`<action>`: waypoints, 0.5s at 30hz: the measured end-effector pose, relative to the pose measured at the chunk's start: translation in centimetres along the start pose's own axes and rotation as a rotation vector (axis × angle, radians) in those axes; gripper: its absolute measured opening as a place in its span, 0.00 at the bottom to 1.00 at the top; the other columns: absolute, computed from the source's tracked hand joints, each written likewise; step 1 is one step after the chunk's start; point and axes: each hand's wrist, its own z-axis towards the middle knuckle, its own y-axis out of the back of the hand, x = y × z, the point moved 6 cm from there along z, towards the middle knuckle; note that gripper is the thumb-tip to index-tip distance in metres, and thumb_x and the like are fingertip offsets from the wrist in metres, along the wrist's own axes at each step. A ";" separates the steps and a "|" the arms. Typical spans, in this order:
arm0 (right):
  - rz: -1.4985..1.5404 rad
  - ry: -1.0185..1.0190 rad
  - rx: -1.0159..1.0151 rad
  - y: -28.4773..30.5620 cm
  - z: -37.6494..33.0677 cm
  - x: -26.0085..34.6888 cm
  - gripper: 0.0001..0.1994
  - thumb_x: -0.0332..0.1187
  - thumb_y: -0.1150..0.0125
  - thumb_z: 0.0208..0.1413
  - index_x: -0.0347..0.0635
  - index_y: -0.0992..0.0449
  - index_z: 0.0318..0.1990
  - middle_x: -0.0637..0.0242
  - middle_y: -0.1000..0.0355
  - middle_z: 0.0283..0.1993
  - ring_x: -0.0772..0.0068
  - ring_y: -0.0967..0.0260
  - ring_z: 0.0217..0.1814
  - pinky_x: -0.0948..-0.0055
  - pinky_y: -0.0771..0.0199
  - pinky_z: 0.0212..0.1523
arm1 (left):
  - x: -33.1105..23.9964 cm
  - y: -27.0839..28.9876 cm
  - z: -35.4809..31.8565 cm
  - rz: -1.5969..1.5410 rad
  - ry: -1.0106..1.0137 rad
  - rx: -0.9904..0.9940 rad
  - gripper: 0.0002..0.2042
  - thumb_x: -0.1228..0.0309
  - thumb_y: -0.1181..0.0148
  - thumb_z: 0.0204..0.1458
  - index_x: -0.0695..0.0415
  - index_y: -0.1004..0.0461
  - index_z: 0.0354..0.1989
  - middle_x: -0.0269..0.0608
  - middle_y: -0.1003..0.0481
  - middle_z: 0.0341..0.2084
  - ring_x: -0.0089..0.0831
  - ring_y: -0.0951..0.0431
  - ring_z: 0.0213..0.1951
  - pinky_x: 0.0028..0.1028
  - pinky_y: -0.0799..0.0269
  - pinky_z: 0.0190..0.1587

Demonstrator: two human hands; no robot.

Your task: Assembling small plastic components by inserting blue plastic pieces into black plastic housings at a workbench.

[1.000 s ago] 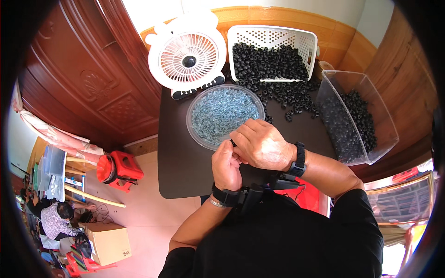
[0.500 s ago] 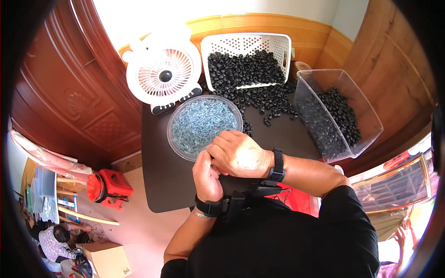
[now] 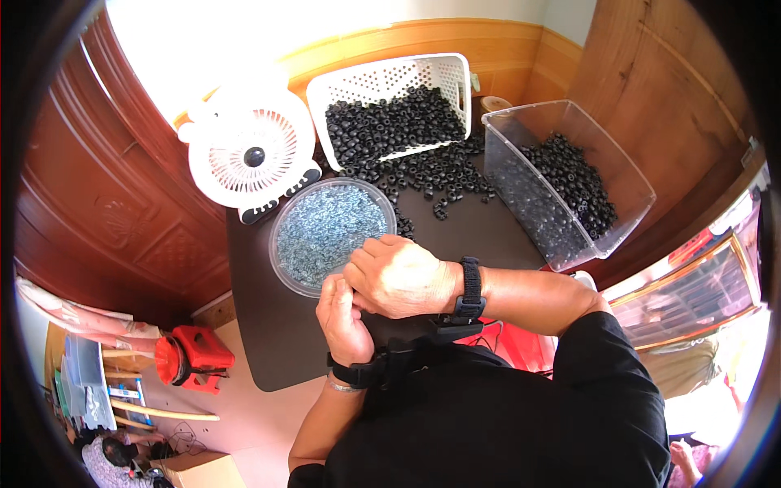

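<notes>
My left hand [image 3: 342, 317] and my right hand [image 3: 399, 276] are pressed together over the near edge of a dark table [image 3: 277, 342], fingertips meeting. Whatever small part they pinch is hidden by the fingers. Right beyond them stands a round clear bowl [image 3: 281, 268] full of small silvery-blue metal pieces. Loose black rings [image 3: 431, 175] lie scattered on the table farther back. Both wrists wear black bands.
A white perforated basket [image 3: 366, 81] of black rings stands at the back. A clear plastic bin [image 3: 626, 195] with black rings sits at the right. A small white fan [image 3: 248, 154] stands back left. On the floor at left are a red stool [image 3: 195, 358] and a cardboard box [image 3: 199, 468].
The view has shifted so the table sits lower and more to the right. My hands stay joined at the bowl's near edge, with only small finger movement.
</notes>
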 end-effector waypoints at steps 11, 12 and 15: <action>0.090 -0.054 0.126 0.6 -1.3 -0.9 0.14 0.42 0.41 0.45 0.39 0.29 0.25 0.60 0.30 0.21 0.59 0.30 0.23 0.64 0.29 0.27 | 0.4 -1.5 -0.4 0.138 0.068 0.144 0.16 0.64 0.61 0.61 0.58 0.35 0.24 0.34 0.32 0.13 0.17 0.38 0.15 0.18 0.44 0.19; 0.108 -0.075 0.149 0.5 -1.4 -1.0 0.13 0.41 0.42 0.46 0.40 0.31 0.24 0.61 0.32 0.20 0.60 0.30 0.23 0.65 0.29 0.26 | 0.7 -1.4 -0.5 0.133 0.085 0.131 0.16 0.64 0.61 0.61 0.58 0.35 0.23 0.33 0.32 0.12 0.17 0.39 0.14 0.18 0.45 0.18; 0.140 -0.114 0.222 -0.2 -1.6 -1.1 0.13 0.39 0.42 0.46 0.40 0.33 0.22 0.60 0.32 0.20 0.60 0.30 0.22 0.64 0.28 0.25 | 1.4 -1.3 -0.4 0.124 0.063 0.139 0.16 0.65 0.61 0.61 0.59 0.35 0.23 0.33 0.34 0.11 0.17 0.40 0.13 0.18 0.45 0.17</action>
